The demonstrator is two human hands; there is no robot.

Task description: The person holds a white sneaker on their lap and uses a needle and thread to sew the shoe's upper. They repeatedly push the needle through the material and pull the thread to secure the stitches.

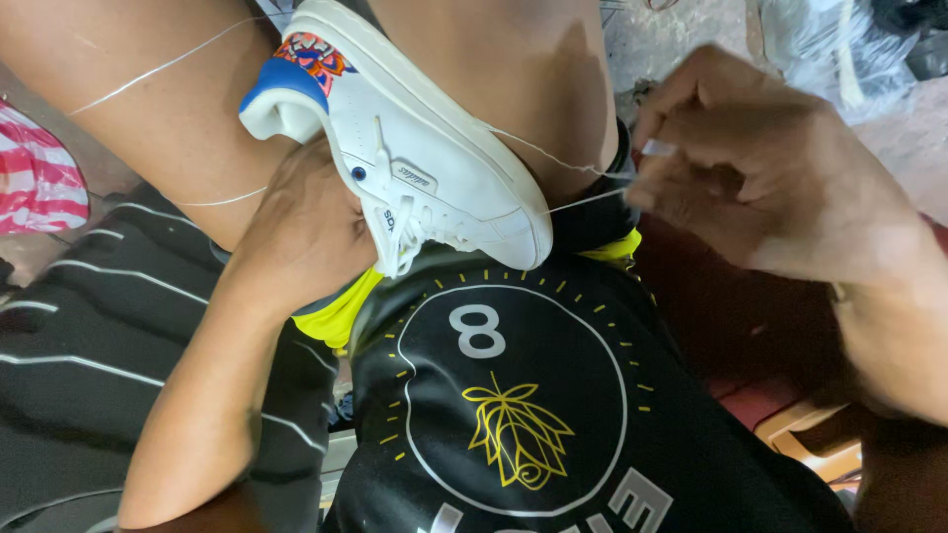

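A white sneaker (425,138) with a blue heel tab and a colourful patch lies on its side across my lap, sole rim facing up. My left hand (306,232) grips it from underneath, near the laces. My right hand (760,168) is raised at the right, fingers pinched on a white thread (583,168) and a small pale tool, perhaps a needle. Two taut strands run from the shoe's toe edge to those fingers. More thread (158,69) trails over my bare thigh at the left.
My black shirt (513,395) with a yellow emblem fills the lower middle. Black shorts with white stripes (89,336) lie at left, a red-and-white striped cloth (35,183) at the far left. Rough ground and plastic bags (839,44) are at the top right.
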